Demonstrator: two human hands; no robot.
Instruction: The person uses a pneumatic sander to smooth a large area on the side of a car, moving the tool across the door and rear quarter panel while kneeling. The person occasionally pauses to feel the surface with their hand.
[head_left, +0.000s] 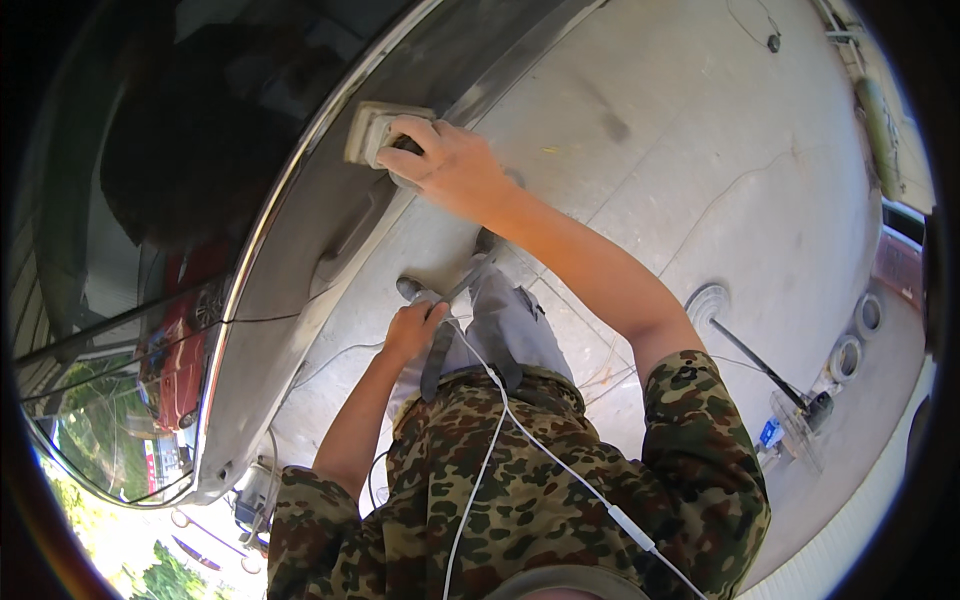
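My right hand (450,168) reaches forward and grips a pale, square-padded sander (366,134). The fingers curl over its top, and the pad lies against the dull grey door panel of a car (340,205), just below the bright window trim (300,150). Lower down, near my waist, my left hand (410,332) is closed around a dark grey hose-like strip (468,280). That strip runs up past my legs, and where it ends is hidden. A door handle (345,245) sits between the two hands on the car's side.
Dark window glass (190,130) fills the left. A white cable (560,470) hangs across my camouflage shirt. On the concrete floor (720,150) stands a round-based pole stand (712,300) to the right, with rings (845,358) beyond. A thin cord (335,357) trails beside the car.
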